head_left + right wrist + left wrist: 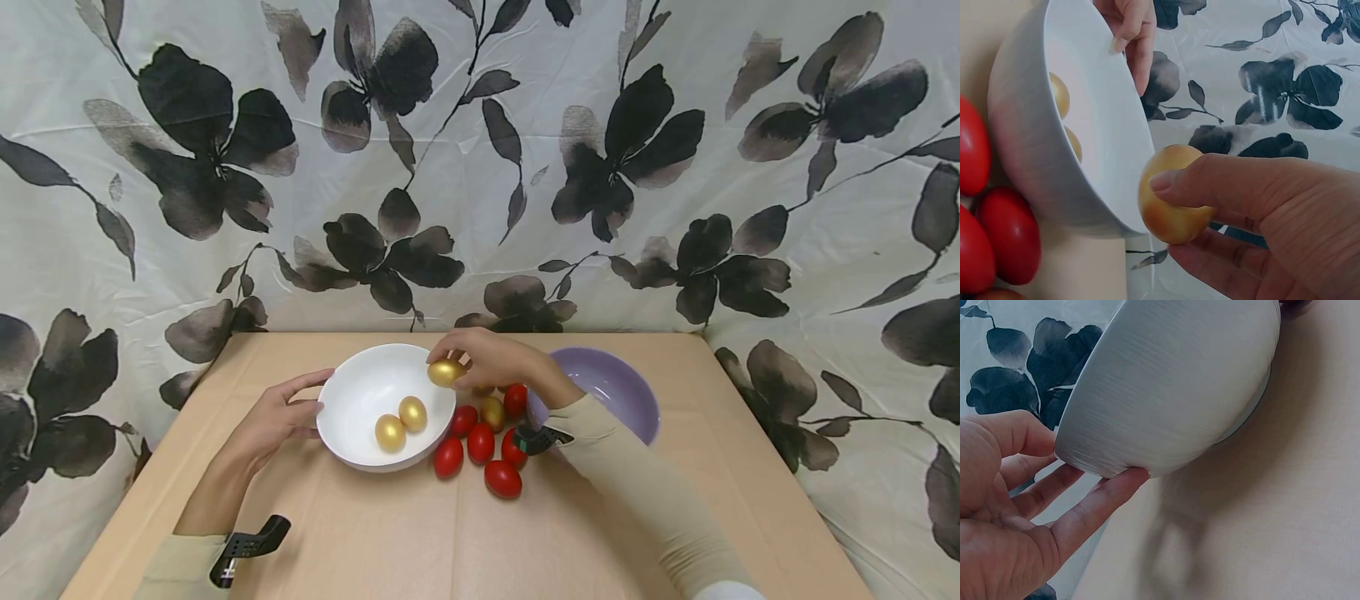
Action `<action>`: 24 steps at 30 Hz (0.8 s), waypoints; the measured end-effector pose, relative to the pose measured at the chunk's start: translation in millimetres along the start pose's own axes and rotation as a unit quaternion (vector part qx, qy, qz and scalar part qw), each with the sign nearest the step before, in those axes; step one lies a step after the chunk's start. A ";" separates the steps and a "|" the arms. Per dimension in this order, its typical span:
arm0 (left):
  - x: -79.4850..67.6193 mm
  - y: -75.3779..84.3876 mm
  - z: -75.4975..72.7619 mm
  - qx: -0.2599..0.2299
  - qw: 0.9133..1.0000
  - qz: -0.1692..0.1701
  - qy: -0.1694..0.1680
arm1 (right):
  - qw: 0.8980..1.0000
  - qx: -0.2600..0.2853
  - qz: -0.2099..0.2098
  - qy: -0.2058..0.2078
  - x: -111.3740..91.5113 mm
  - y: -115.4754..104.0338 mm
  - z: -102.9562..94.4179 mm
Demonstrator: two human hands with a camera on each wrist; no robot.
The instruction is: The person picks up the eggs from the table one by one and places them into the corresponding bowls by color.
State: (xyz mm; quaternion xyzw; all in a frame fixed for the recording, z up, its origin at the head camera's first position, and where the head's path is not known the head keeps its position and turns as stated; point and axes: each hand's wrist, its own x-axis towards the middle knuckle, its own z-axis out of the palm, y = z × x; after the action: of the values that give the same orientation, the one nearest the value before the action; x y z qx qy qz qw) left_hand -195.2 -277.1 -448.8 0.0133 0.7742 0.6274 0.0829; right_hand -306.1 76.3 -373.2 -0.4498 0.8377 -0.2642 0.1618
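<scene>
My right hand (pixel 483 357) pinches a golden egg (pixel 446 372) between thumb and fingers, over the right rim of a white bowl (pixel 347 397). The right wrist view shows this egg (pixel 1175 194) close beside the bowl's rim. Inside the bowl lie two more golden eggs, one (pixel 412 413) beside the other (pixel 390 433). On the bowl's left side, my left hand (pixel 281 412) holds the rim; the left wrist view has its thumb at the edge and its fingers against the outer wall. Several red eggs (pixel 481 443) and a golden egg (pixel 492 413) lie right of the bowl.
A purple bowl (pixel 637 400) stands to the right, partly hidden behind my right forearm. The wooden table (pixel 360 533) ends at the back against a hanging floral cloth (pixel 510 192). One red egg (pixel 503 479) lies nearest the front of the group.
</scene>
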 end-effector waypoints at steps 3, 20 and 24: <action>-0.6 1.2 -0.3 0.001 1.000 -0.003 0.001 | 1.000 0.004 0.001 -0.008 2.3 -3.1 2.2; -3.8 0.0 2.1 -0.002 1.000 -0.001 0.004 | 0.998 -0.007 -0.037 -0.046 12.5 -16.6 18.7; -4.7 -0.2 3.0 -0.005 1.000 0.000 0.005 | 0.998 -0.009 -0.033 -0.055 13.9 -19.4 21.8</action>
State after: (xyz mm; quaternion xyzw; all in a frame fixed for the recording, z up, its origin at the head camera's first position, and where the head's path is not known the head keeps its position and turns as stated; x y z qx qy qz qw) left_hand -190.2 -274.8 -449.0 0.0102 0.7717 0.6310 0.0792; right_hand -289.6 49.3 -379.9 -0.4929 0.8144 -0.2368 0.1944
